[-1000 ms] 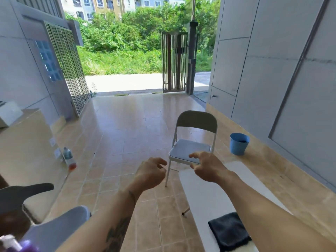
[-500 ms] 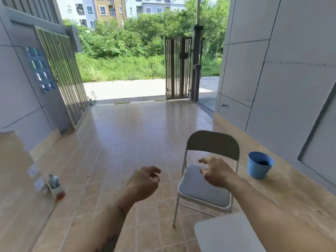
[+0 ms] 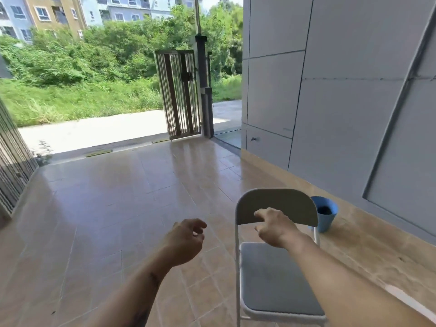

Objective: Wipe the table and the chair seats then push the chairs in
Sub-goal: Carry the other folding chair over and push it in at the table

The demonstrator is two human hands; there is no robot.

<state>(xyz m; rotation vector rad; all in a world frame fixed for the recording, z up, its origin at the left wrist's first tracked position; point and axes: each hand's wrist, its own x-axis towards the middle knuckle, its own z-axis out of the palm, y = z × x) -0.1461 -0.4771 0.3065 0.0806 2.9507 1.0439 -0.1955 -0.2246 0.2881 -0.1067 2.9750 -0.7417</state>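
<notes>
A grey folding chair [image 3: 278,277] with a padded seat and a curved backrest stands on the tiled floor at the lower right, its seat facing me. My right hand [image 3: 274,226] hovers over the seat just in front of the backrest, fingers apart and curled, holding nothing. My left hand [image 3: 186,240] floats to the left of the chair above the floor, fingers loosely curled and empty. The table and the dark cloth are out of view.
A blue bucket [image 3: 326,217] stands behind the chair by the grey wall [image 3: 354,114] on the right. Tan floor tiles [image 3: 106,208] stretch ahead to an open metal gate [image 3: 181,97], a paved lane and greenery. A barred gate [image 3: 11,166] runs along the left edge.
I have come closer to the chair and my view has lifted. The white table, the dark cloth and the items at the left have dropped out of view. My right hand has reached toward the backrest.
</notes>
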